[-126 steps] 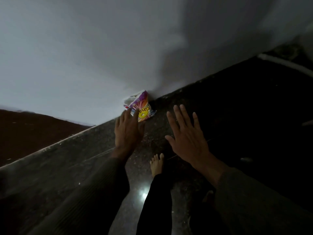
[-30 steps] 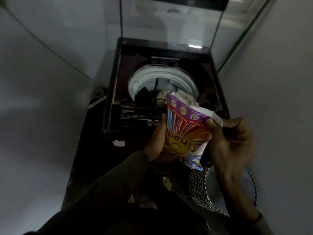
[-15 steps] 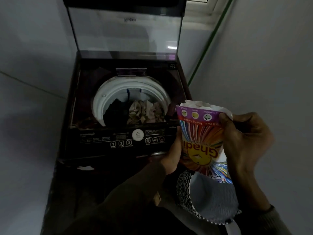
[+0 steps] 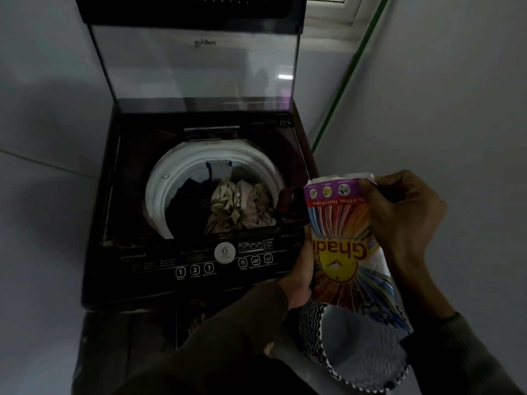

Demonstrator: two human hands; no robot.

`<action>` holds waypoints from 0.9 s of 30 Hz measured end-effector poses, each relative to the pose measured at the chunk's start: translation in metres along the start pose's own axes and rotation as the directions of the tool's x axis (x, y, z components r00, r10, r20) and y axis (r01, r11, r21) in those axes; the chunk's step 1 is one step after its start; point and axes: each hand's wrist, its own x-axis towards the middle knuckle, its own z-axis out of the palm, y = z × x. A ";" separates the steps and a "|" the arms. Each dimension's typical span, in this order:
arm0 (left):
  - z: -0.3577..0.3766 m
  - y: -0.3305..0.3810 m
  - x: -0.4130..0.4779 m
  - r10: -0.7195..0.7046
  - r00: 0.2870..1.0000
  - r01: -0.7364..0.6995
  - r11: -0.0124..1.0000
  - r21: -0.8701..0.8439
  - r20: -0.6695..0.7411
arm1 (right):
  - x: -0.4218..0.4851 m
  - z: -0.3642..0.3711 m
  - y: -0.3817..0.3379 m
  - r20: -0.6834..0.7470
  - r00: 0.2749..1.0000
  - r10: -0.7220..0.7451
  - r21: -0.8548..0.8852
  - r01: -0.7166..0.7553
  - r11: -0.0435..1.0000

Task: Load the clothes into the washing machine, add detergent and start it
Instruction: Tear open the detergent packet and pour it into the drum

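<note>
Head view showed the detergent packet [image 4: 346, 246], earlier on the floor, now held beside the washing machine [image 4: 199, 195]: left hand [image 4: 299, 269] gripped its side, right hand [image 4: 405, 220] pinched its top. Clothes [image 4: 236, 206] were loaded; detergent came next.

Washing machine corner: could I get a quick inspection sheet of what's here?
Surface: washing machine, lid raised, drum ring exposed.
Job's things: clothes in the drum; detergent packet held upright beside the panel.
Clutter: patterned basket below the packet.
Fingers: left hand grips the packet's side; right hand pinches its top.
Cables: green line up the corner.
Surroundings: pale walls, dim light.
</note>
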 end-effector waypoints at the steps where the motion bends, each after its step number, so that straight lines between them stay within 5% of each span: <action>1: -0.001 0.001 0.001 -0.017 1.000 0.017 1.000 -0.001 -0.009 | 0.002 0.004 0.000 0.006 1.000 0.006 -0.011 -0.005 1.000; 6: -0.008 0.005 0.002 -0.130 0.988 0.129 0.991 -0.019 -0.081 | 0.007 0.018 0.006 0.019 1.000 0.021 -0.093 -0.019 0.995; 15: -0.011 0.009 -0.005 -0.281 0.960 0.280 0.955 -0.094 0.004 | 0.015 0.029 0.006 0.064 0.998 0.022 -0.173 -0.011 0.985; 27: -0.018 0.008 -0.007 -0.333 0.943 0.326 0.937 -0.125 -0.033 | 0.021 0.044 0.014 0.099 0.993 0.068 -0.237 -0.043 0.971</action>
